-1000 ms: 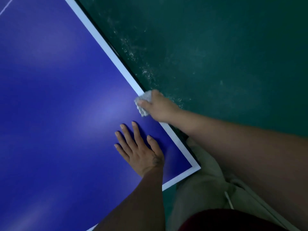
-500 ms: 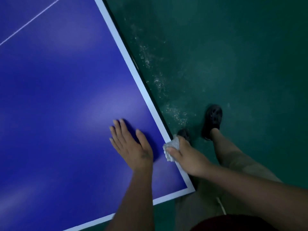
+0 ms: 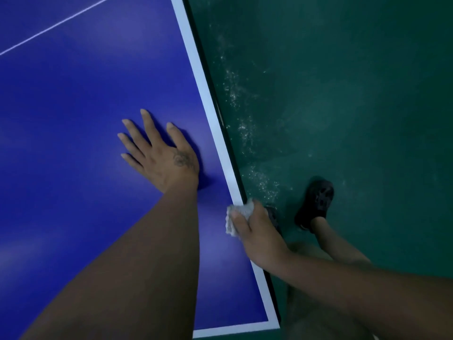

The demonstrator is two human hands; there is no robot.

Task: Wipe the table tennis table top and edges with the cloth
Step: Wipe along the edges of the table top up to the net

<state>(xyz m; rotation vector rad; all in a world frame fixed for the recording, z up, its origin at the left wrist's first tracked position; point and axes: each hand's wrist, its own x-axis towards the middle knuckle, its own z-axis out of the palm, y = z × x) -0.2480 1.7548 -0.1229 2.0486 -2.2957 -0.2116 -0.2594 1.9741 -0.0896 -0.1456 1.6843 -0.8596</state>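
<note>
We look down on the blue bench [image 3: 73, 119], a table tennis top that fills the left half of the view, with a thin white line [image 3: 56, 25] crossing its far left part. A white border band [image 3: 208, 106] runs along its right side and turns at the near corner. To the right lies a dark green floor [image 3: 355, 94], with pale specks [image 3: 235, 89] scattered close to the bench side.

Our left hand [image 3: 161, 155] lies flat on the blue surface, fingers straight and spread, palm down, holding nothing. It sits just inside the border band.

Our right hand [image 3: 259, 234] reaches in from the right and grips the cloth [image 3: 239, 212], a small crumpled white wad. The thumb presses on top of it while the fingers curl over the bench edge. The cloth sits on the border band at the right side, nearer to us than the left hand and apart from it. It pokes out ahead of the thumb and onto the blue.

A dark shoe [image 3: 316, 202] stands on the floor just beyond the right hand.
</note>
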